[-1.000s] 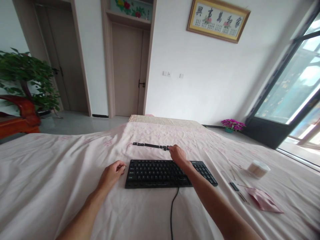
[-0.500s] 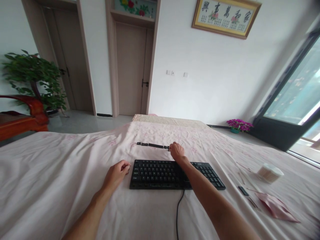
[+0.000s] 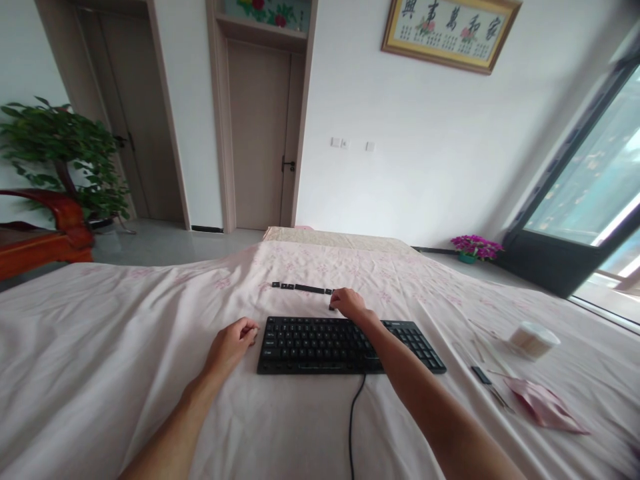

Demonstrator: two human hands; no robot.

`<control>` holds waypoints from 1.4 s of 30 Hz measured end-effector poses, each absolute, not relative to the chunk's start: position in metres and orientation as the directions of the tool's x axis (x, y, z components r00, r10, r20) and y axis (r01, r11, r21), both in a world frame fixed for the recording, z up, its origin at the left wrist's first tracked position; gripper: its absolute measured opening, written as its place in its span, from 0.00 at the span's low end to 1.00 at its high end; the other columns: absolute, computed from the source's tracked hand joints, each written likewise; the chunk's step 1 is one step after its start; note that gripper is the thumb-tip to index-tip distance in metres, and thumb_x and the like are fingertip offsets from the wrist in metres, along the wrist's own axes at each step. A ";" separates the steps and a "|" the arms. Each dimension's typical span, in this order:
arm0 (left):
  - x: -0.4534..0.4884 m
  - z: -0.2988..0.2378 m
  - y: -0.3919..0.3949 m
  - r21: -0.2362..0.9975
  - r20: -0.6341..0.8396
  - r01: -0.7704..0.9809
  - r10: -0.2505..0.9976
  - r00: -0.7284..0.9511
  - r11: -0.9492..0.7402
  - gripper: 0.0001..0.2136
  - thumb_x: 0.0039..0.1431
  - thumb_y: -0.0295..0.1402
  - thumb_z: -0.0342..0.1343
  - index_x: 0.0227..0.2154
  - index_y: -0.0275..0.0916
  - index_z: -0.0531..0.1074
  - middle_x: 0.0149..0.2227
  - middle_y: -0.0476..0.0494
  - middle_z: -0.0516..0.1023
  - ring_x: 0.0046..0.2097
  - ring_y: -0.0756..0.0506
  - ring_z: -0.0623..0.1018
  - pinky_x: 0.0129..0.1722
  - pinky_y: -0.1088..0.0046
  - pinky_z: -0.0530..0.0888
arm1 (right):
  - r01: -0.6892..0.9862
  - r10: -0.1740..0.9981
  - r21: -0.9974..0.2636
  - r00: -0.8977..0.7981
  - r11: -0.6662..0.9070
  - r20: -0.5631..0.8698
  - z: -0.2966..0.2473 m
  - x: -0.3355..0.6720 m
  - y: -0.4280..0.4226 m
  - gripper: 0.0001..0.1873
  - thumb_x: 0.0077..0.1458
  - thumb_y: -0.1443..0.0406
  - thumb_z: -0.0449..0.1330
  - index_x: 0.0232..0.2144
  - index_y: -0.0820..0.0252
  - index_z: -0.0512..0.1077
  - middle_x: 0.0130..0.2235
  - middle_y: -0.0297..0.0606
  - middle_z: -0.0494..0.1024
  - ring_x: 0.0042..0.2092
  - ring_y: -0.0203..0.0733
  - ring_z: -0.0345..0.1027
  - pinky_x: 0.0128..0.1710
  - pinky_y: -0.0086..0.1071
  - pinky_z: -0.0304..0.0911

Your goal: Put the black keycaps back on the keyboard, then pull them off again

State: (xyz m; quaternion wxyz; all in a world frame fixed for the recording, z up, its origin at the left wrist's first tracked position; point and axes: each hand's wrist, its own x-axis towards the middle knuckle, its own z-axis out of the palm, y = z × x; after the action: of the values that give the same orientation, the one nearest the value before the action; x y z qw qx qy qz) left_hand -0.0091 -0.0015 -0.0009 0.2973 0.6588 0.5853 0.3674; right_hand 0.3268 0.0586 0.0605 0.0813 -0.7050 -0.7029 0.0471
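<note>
A black keyboard (image 3: 320,343) lies on the pink sheet (image 3: 100,347) in front of me, its cable (image 3: 353,427) running toward me. Beyond it a row of loose black keycaps (image 3: 300,287) lies in a line. My right hand (image 3: 349,304) reaches over the keyboard's far edge, fingers pinched on a small black keycap (image 3: 332,307) just below the right end of the row. My left hand (image 3: 231,343) rests on the sheet at the keyboard's left end, fingers curled in a loose fist; I cannot make out anything in it.
To the right on the sheet lie a round box of cotton swabs (image 3: 533,339), a small black tool (image 3: 482,375), thin sticks and a pink cloth (image 3: 543,407). A plant (image 3: 65,153) and a red wooden chair (image 3: 45,233) stand at the left; doors lie ahead.
My right hand has drawn back from the end of the keycap row toward the keyboard with a keycap pinched in it. The left hand stays put.
</note>
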 end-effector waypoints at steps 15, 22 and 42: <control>-0.010 0.002 -0.004 0.829 0.136 0.540 0.989 0.051 -0.142 0.11 0.53 0.40 0.51 0.34 0.42 0.73 0.30 0.50 0.80 0.32 0.47 0.79 0.34 0.76 0.71 | 0.963 0.987 -0.252 -0.059 0.096 0.151 0.072 0.318 0.032 0.10 0.50 0.65 0.61 0.34 0.54 0.80 0.38 0.38 0.79 0.42 0.43 0.71 0.39 0.29 0.60; -0.012 0.006 -0.008 0.794 0.133 0.592 0.990 0.055 -0.140 0.11 0.53 0.40 0.51 0.35 0.42 0.73 0.31 0.50 0.80 0.34 0.47 0.80 0.36 0.77 0.71 | 0.864 0.936 -0.439 -0.097 0.248 0.339 0.083 0.353 -0.043 0.11 0.55 0.63 0.58 0.38 0.55 0.79 0.38 0.37 0.77 0.40 0.40 0.70 0.43 0.29 0.61; -0.013 0.005 -0.009 0.791 0.127 0.597 0.990 0.056 -0.136 0.13 0.53 0.42 0.52 0.37 0.42 0.73 0.34 0.50 0.81 0.35 0.47 0.80 0.36 0.77 0.71 | 0.930 0.942 -0.272 -0.164 0.247 0.294 0.056 0.356 -0.111 0.12 0.60 0.61 0.55 0.42 0.50 0.78 0.37 0.35 0.74 0.40 0.38 0.68 0.41 0.28 0.61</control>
State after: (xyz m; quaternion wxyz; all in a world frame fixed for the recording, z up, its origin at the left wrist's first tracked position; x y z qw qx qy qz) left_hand -0.0131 -0.0087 0.0048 0.2837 0.6691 0.5930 0.3466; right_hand 0.3559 -0.1107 0.0558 0.2040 -0.6136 -0.7627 0.0142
